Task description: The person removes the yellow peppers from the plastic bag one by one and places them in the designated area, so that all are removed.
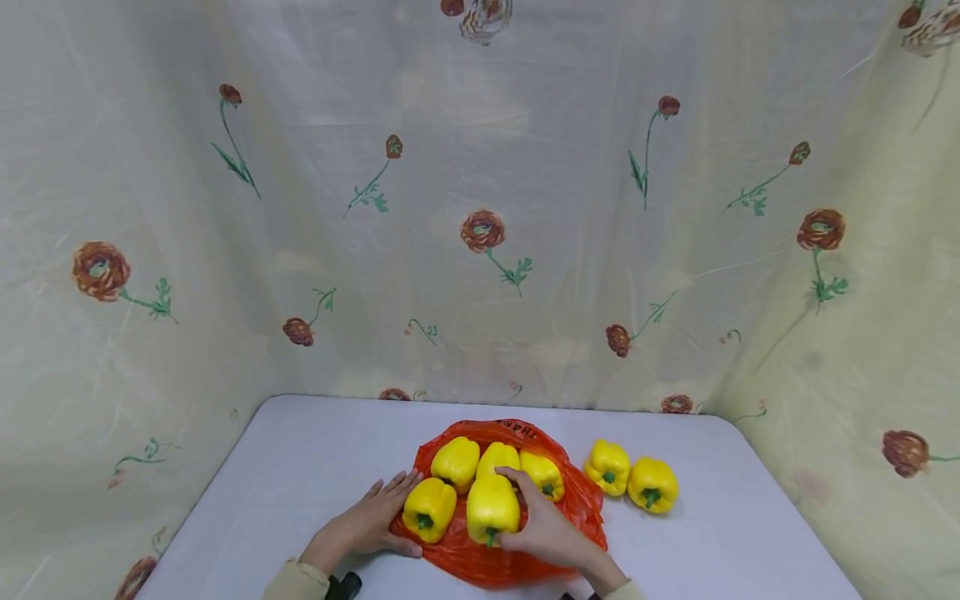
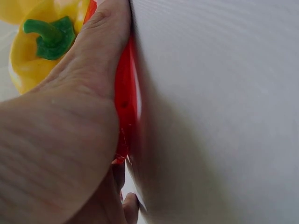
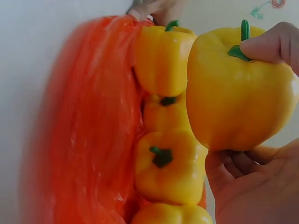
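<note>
Found the right grip (image 1: 542,525) clamped round one yellow bell pepper, the held pepper (image 1: 492,502), thumb at the stem end and fingers at the opposite end. Noted its long axis running roughly near to far, stem toward the person. Saw a red plastic bag (image 1: 480,569) spread below this grip on the tabletop (image 1: 735,533); could not tell of any contact between bag and held pepper.

Found the left grip (image 1: 375,518) unclamped, fingers extended at the bag's left edge, just beside the front-left pepper (image 1: 430,507). Judged the left grip nearer to that one, the right grip nearer to the far-right pepper (image 1: 542,473). Saw also, beyond the right grip, the far-left pepper (image 1: 455,461) and the far-middle pepper (image 1: 497,457).

Noted, right of the right grip and past the crumpled bag edge, the inner loose pepper (image 1: 606,465) and the outer loose pepper (image 1: 654,482) side by side.

Judged room tight leftward and farward of the right grip, freer toward the bag's near edge. Saw open tabletop left of the left grip.
</note>
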`<action>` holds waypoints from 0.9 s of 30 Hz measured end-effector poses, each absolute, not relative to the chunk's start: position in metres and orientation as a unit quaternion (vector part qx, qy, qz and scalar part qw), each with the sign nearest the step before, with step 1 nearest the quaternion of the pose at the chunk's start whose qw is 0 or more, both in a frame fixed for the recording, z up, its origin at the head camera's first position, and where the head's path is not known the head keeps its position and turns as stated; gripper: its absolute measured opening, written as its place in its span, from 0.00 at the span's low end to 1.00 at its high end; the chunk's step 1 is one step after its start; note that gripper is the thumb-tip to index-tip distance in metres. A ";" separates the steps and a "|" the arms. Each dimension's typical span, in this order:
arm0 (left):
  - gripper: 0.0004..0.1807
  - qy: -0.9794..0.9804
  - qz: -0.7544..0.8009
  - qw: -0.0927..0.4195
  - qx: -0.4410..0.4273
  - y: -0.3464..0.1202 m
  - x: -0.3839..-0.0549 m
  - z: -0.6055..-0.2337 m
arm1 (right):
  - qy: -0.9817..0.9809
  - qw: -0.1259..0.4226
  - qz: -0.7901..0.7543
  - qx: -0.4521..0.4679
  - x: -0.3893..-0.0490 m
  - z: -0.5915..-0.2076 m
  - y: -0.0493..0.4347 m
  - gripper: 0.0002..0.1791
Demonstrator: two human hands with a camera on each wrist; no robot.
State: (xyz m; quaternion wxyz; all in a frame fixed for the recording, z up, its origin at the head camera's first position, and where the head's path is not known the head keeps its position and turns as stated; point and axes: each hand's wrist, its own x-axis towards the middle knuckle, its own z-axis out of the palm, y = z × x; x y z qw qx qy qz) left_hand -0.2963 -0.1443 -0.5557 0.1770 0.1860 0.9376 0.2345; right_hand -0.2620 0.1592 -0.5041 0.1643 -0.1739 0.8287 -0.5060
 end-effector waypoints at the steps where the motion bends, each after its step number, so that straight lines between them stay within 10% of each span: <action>1: 0.62 0.937 0.235 0.177 0.187 -0.144 -0.296 -0.556 | 0.828 0.164 -0.508 -0.172 -0.262 -0.503 0.160 0.49; 27: 0.62 0.936 0.239 0.176 0.188 -0.145 -0.293 -0.552 | 0.844 0.066 -0.526 -0.085 -0.279 -0.470 0.224 0.49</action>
